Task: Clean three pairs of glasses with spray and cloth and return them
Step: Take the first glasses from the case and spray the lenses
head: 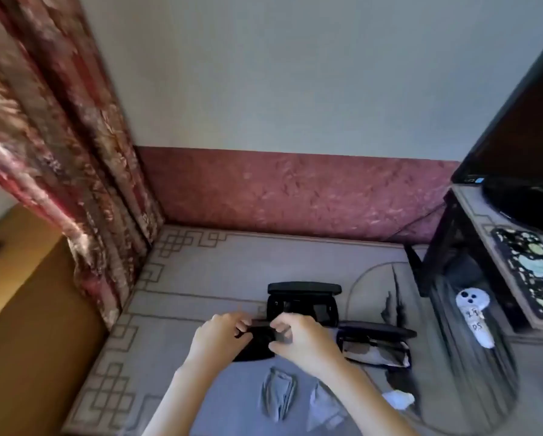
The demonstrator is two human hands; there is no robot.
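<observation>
Left hand and right hand both pinch the black case; a sudden jerk could knock the open case just behind.

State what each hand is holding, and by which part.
Both grip the nearest black glasses case: left hand on its left end, right hand on its right end.

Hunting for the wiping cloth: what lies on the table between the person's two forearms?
Two grey cloths lie there side by side, crumpled, as the head view shows.
</observation>
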